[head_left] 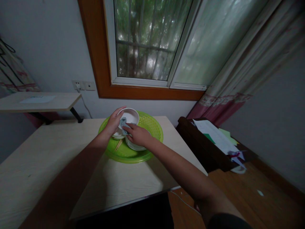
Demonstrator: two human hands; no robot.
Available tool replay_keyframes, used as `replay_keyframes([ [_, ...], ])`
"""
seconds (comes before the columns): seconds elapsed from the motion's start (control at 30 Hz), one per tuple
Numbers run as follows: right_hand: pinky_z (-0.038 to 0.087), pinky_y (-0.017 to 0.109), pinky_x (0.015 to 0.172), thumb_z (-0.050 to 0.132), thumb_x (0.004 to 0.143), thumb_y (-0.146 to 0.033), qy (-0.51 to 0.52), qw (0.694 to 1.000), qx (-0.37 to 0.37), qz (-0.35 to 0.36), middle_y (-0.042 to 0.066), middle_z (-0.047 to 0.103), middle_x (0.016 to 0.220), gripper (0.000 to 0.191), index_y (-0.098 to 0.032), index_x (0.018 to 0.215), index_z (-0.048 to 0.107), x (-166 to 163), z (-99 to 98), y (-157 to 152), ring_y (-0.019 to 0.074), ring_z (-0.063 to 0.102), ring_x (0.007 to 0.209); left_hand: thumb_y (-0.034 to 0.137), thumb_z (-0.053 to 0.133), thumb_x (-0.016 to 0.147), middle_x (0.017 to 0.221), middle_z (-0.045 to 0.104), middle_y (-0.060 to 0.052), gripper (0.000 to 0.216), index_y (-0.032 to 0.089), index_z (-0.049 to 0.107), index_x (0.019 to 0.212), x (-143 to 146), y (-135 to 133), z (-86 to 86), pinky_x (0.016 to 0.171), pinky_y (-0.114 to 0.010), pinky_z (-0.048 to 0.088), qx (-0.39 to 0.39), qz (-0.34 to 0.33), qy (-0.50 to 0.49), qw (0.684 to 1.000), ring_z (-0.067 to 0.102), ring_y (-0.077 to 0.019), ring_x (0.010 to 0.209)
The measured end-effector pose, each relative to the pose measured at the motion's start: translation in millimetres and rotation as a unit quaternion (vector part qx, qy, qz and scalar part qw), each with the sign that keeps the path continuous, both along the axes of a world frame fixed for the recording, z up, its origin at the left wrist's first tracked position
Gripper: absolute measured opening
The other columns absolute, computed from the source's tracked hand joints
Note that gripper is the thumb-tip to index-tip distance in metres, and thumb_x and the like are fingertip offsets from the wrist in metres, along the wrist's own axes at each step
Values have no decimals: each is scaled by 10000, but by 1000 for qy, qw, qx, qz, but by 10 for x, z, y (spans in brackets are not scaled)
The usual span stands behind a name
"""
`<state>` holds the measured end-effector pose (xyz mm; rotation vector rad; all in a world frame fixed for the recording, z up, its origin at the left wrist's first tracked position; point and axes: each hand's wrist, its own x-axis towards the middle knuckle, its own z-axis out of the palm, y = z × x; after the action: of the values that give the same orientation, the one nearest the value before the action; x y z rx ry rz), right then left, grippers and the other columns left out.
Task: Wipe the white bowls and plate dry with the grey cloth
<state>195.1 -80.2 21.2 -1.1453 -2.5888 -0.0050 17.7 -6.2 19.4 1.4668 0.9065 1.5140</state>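
A white bowl (pixel 132 116) is tilted toward me above a round green plastic basket (pixel 152 127). My left hand (pixel 114 121) grips the bowl by its left rim. In my right hand (pixel 138 135) is a grey-blue cloth (pixel 124 125), pressed against the inside of the bowl. Under my right hand sits another pale dish (pixel 134 147) in the basket, partly covered by the hand. More white dishware (pixel 117 136) shows below the held bowl. Some wooden chopsticks (pixel 119 144) lie in the basket between the dishes.
The basket stands on a pale wooden table (pixel 47 152) near the wall. A raised shelf (pixel 59 101) is at the left, below a wall socket (pixel 83 85). Right of the table is a dark brown piece of furniture (pixel 197 143) with papers (pixel 214 135). A window (pixel 147 41) is behind.
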Motion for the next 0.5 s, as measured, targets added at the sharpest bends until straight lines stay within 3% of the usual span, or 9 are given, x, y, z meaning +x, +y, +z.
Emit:
replay_keyframes([
  [0.23,423,525,1167,437,1052,-159,-125,977,171,-31,216,524,1519,334,-104,1310,641,227,138,87,336,430,1472,432,635,886,1283,705,-105,535,192,619,1364,53,-27,17,827,-320,562,-52,-38,-61,996,685,-216,970],
  [0.5,498,453,1067,524,1040,-192,-102,972,209,-30,188,591,1399,222,-129,1194,672,215,55,156,308,477,1391,469,657,875,1193,731,-66,500,268,591,1328,89,-74,39,727,-289,545,-98,-94,-114,984,699,-213,927],
])
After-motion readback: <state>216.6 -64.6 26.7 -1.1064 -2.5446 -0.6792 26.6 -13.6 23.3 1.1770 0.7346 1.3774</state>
